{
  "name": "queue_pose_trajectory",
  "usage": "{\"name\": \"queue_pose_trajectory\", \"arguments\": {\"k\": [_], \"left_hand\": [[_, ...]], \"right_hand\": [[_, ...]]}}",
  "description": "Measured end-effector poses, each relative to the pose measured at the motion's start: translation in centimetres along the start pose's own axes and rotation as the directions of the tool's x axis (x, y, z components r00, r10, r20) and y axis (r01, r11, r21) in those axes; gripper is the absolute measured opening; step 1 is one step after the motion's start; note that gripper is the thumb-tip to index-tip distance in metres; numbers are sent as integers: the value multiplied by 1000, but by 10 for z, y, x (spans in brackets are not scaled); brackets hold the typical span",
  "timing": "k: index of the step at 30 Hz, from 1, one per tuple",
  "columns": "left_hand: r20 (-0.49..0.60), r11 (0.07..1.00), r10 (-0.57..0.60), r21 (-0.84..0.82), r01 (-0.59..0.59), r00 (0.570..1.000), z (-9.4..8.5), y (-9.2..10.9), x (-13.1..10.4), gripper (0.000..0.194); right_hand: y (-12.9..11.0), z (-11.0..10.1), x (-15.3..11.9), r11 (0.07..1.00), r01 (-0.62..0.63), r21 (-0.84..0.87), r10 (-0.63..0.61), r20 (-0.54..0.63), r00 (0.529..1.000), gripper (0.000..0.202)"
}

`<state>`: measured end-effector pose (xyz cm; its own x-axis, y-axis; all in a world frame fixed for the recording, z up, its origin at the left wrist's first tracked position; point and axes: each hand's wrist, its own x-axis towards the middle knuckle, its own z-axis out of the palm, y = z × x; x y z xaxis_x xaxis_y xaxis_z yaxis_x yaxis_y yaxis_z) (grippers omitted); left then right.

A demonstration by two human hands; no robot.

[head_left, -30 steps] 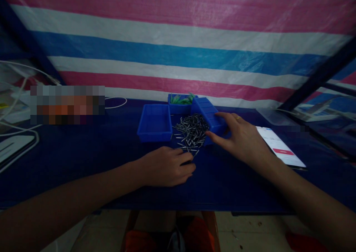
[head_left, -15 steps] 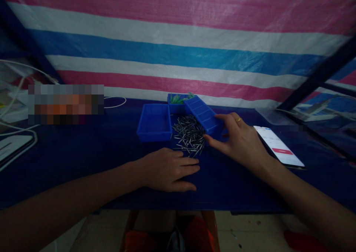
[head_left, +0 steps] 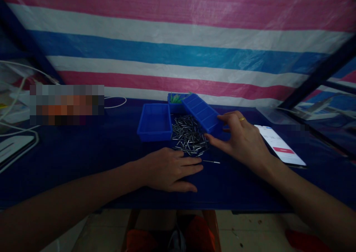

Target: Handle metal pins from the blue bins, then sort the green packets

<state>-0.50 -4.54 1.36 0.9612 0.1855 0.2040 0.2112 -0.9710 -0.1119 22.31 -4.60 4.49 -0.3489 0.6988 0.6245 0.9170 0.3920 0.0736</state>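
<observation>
My right hand (head_left: 236, 139) grips a blue plastic bin (head_left: 201, 113) between thumb and fingers. The bin is tipped over, its ribbed underside towards me. Below and left of it, a heap of metal blind rivets (head_left: 189, 135) lies on the blue table. One loose rivet (head_left: 211, 162) rests apart, nearer the front. Flat near the heap's front edge, my left hand (head_left: 172, 170) has its fingers stretched out and holds nothing. An upright blue bin (head_left: 154, 133) with nothing visible in it stands left of the heap.
Behind the tipped bin is another blue bin (head_left: 172, 107) with green pieces in it. A lit phone (head_left: 280, 146) lies right of my right hand. At the left are a white device (head_left: 15, 152), cables and a blurred-out patch. A striped sheet (head_left: 178, 55) hangs behind the table (head_left: 83, 152).
The rivet heap has spread out under the tipped bin, and a single rivet now lies in front of it. The tipped bin has shifted slightly; my left hand has barely moved.
</observation>
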Motion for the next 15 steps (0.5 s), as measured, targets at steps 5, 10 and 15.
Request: {"name": "queue_pose_trajectory", "arguments": {"k": [5,10,15], "left_hand": [[38,1000,0,13,0,999,-2,1,0,54],[42,998,33,43,-35,999,-4,3,4,57],[67,992,98,79,-103,993,-6,14,17,53]], "right_hand": [[2,-4,1,999,-44,14,44,19,999,46],[4,-5,3,999,-24,47,23,38,999,44],[10,-5,5,998,4,69,-5,8,1000,44]]}}
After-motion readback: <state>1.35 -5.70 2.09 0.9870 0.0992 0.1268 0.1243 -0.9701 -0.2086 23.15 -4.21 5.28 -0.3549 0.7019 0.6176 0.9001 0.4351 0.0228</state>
